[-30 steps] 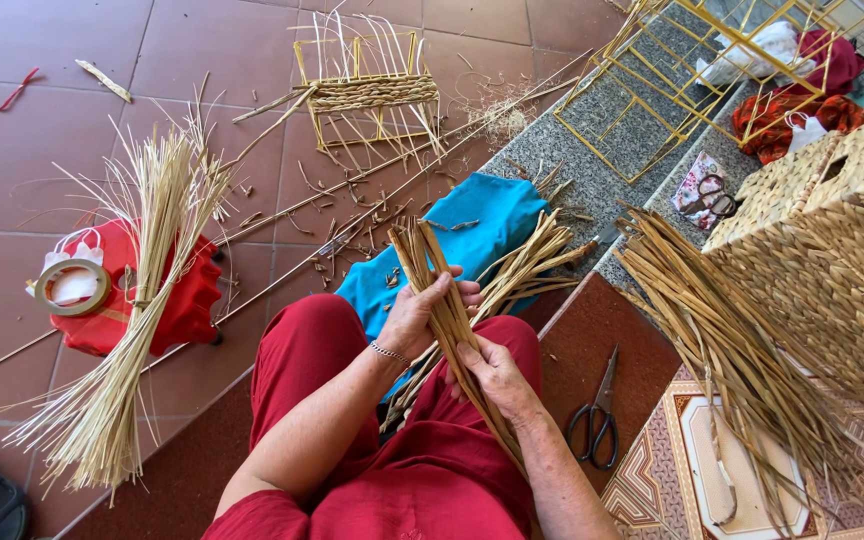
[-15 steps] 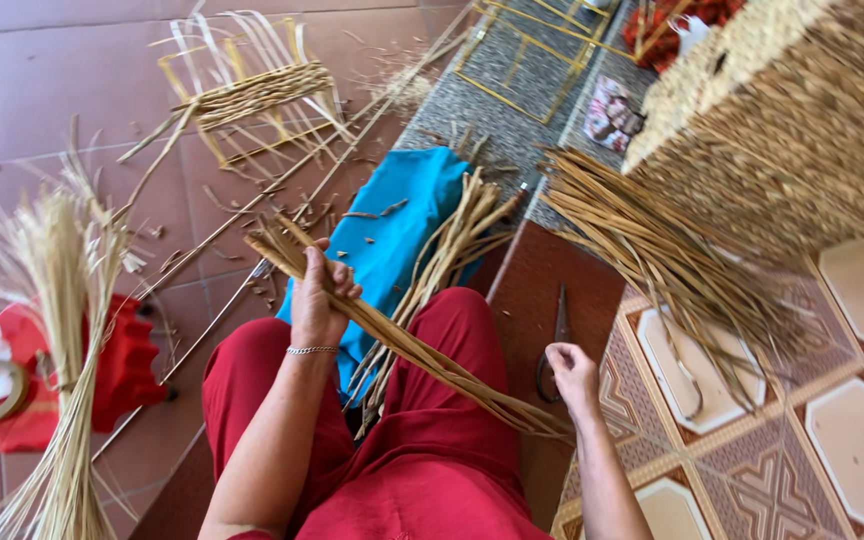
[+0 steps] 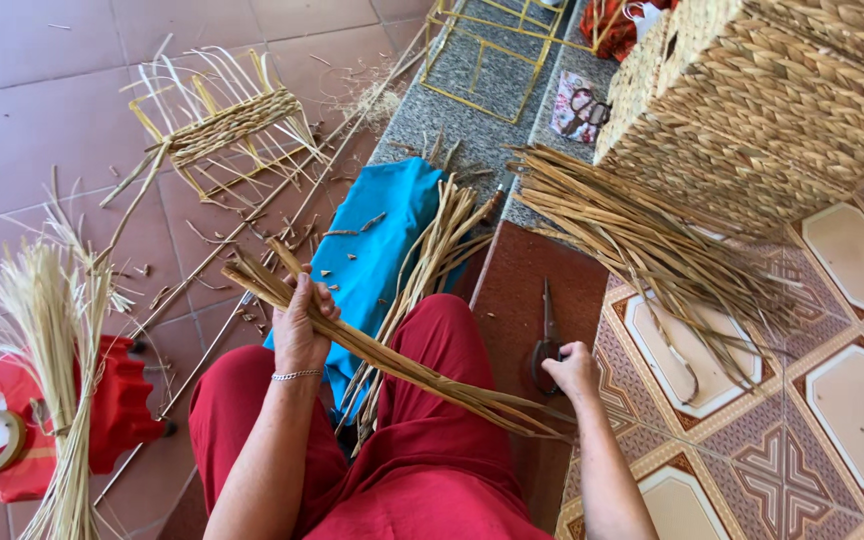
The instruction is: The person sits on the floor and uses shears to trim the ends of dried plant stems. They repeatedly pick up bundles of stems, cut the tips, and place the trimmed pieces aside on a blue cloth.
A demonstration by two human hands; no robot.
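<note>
Here, hands on reeds and scissors
Left hand [image 3: 300,322] grips the reed bundle [image 3: 392,360] across the lap; right hand [image 3: 572,370] closes on the scissors [image 3: 548,335]

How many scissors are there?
2. One pair of scissors lies on the brown step, under the right hand. Another pair of scissors rests on a patterned cloth beside the woven basket. More may be hidden.
</note>
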